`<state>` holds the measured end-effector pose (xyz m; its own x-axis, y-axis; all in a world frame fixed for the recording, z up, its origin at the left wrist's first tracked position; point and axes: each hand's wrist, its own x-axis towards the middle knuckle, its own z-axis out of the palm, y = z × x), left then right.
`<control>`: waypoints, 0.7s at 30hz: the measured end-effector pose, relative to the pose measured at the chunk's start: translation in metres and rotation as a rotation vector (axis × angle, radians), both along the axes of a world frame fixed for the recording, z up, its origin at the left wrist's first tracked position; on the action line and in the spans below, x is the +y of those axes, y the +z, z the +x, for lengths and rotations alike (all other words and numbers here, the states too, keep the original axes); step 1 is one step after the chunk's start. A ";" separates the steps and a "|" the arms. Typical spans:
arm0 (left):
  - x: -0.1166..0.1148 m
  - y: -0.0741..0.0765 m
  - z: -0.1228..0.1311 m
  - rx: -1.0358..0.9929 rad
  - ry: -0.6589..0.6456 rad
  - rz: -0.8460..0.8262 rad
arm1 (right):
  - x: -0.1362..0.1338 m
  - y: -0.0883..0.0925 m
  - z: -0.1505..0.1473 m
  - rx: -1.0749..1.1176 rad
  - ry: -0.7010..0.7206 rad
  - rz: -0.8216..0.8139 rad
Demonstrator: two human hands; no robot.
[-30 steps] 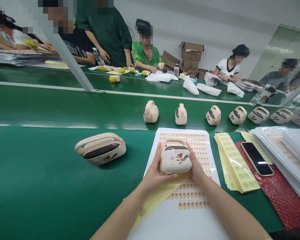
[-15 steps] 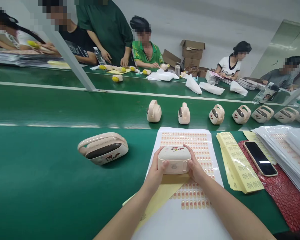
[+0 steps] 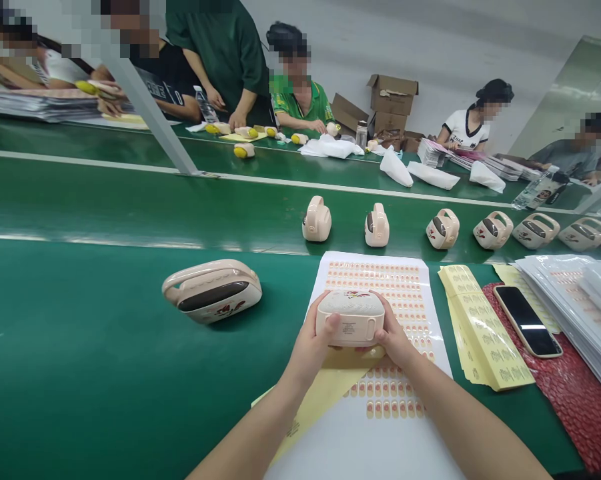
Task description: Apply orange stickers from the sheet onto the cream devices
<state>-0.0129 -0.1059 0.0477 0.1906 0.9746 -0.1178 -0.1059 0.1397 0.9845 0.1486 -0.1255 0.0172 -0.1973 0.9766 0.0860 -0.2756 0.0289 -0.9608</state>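
Device (image 3: pixel 351 328) in cream, left hand (image 3: pixel 309 350) and right hand (image 3: pixel 396 340) gripping its ends, sticker sheet (image 3: pixel 380 390) below, I see a second device (image 3: pixel 214 293) near the green counter's (image 3: pixel 105 353) far edge.

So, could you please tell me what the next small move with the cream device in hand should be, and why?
I would perhaps ease the left hand slightly outward: its thumb overlaps the face of the cream device that carries small print, while the right hand grips the other end.

White shirt (image 3: pixel 461 131): "ZHAP". Device (image 3: pixel 353 312): print (image 3: pixel 349 329) too small.
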 end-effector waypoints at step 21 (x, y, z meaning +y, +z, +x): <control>0.002 -0.008 -0.004 -0.054 -0.201 0.083 | 0.001 -0.004 0.003 -0.064 -0.055 -0.029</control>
